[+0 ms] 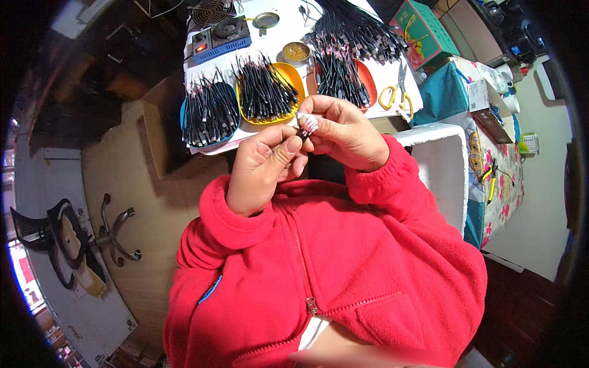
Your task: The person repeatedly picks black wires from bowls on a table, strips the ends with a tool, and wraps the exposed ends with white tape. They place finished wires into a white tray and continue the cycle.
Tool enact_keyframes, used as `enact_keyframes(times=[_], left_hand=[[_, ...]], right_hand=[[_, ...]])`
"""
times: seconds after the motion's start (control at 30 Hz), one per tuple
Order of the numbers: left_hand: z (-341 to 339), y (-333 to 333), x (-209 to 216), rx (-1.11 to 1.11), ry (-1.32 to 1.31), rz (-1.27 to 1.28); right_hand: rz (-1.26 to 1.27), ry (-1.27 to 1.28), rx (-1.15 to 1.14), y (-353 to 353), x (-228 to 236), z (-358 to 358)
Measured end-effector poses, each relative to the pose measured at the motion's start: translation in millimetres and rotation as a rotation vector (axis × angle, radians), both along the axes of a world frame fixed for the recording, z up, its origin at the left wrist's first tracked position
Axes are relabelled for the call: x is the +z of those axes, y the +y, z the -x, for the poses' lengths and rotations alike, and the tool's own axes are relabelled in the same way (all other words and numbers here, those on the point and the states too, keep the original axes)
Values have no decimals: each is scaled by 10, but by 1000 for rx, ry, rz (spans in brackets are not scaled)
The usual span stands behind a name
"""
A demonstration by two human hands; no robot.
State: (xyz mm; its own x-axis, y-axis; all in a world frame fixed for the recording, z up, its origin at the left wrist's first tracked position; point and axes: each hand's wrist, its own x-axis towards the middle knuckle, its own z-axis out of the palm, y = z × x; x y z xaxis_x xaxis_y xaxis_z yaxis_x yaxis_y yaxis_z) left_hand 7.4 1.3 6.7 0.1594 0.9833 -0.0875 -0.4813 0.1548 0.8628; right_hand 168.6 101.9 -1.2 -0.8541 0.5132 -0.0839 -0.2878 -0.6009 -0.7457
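Observation:
Close in front of my chest, a small bunch of black cable ends with white and reddish wire tips (308,126) is pinched between my hands. My left hand (262,164) grips its dark lower part between thumb and fingers. From the other side, the thumb and fingers of my right hand (346,134) close on the pale tips. Just beyond lie piles of short black cables with metal plugs, on a blue dish (235,130), a yellow dish (297,75) and an orange-red dish (369,86).
On the white table, a blue heating device (224,50) stands back left, near a small lid (265,22) and an amber-filled tin (296,53). Yellow-handled scissors (401,89) lie right of the dishes. A white foam box (438,132) is at my right, a chair (67,239) far left.

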Motion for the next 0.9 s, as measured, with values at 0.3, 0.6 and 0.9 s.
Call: enact_keyframes(times=[0.3,0.6,0.9], left_hand=[[24,104,-72,55,91,24],[-2,120,-142,44,-29,93],[-14,171,-197,28,-17,66]], right_hand=[[105,16,-32,-7,-70,5],[95,5,-35,-44,-164,26],[119,14,-15,-18,-197,20]])
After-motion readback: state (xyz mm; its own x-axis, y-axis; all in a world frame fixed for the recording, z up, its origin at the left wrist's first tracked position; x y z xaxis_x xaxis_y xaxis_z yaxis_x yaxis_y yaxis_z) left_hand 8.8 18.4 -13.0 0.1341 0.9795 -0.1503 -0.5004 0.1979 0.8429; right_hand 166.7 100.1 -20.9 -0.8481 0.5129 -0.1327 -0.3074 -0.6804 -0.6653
